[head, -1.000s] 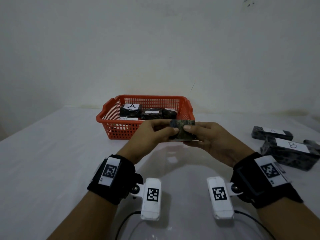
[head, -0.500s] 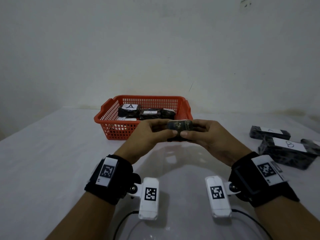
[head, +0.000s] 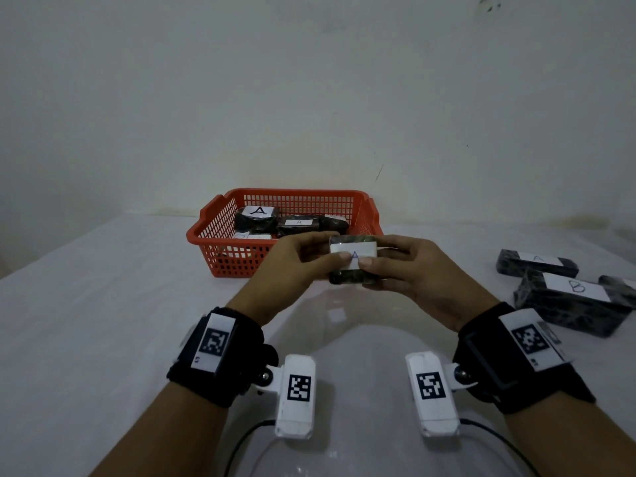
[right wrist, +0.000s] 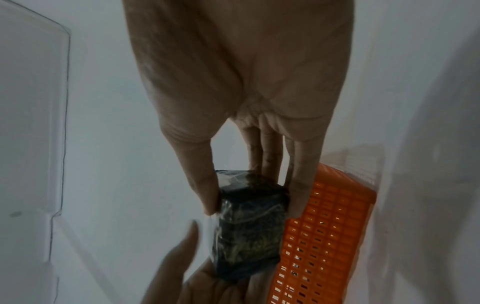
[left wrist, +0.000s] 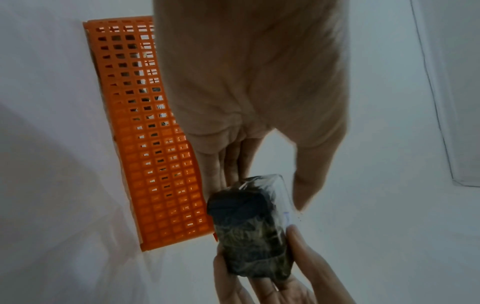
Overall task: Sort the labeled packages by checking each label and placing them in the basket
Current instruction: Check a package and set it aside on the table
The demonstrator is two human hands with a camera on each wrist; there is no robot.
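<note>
I hold a small dark package [head: 352,259] up in front of me with both hands, just short of the orange basket [head: 220,235]. A second ago its dark patterned side faced me; now I have turned it so the white label [head: 352,251] shows, with a blue "A" between my thumbs. My left hand [head: 292,266] pinches its left end, thumb on the label side and fingers behind. My right hand [head: 409,270] pinches the right end the same way. The basket already has other labeled packages [head: 256,220] in it. More packages [head: 571,301] lie on the white table [head: 86,304] to my right.
</note>
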